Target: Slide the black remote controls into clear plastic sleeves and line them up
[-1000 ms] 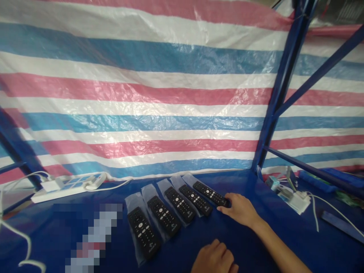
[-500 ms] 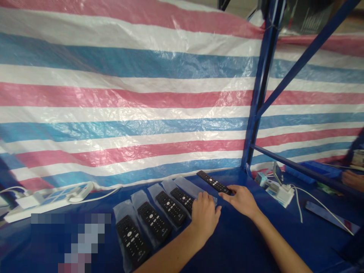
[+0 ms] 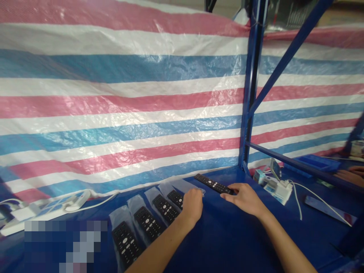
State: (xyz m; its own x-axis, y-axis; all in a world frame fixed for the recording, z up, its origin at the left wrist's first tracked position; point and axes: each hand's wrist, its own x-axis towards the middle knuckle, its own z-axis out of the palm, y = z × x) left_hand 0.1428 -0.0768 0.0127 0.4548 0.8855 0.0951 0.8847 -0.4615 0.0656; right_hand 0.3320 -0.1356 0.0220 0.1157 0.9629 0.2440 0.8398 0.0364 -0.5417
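My right hand grips the near end of a black remote control, between thumb and fingers. The far end of that remote points away to the left. My left hand is closed at the near end of a clear plastic bag; its fingertips are mostly hidden. Left of it, several black remotes lie side by side in clear plastic sleeves. My left hand and forearm cover parts of the sleeved remotes.
A white power strip with cables lies at the left. To the right are a charger cluster and a phone beneath a white cable. A blue metal post stands before a striped sheet. Another person's hand shows far right.
My left hand has drawn in from flatter, spread fingers to a closed shape at the bag's end, shifting slightly left. My right hand still holds the remote. The view has shifted slightly.
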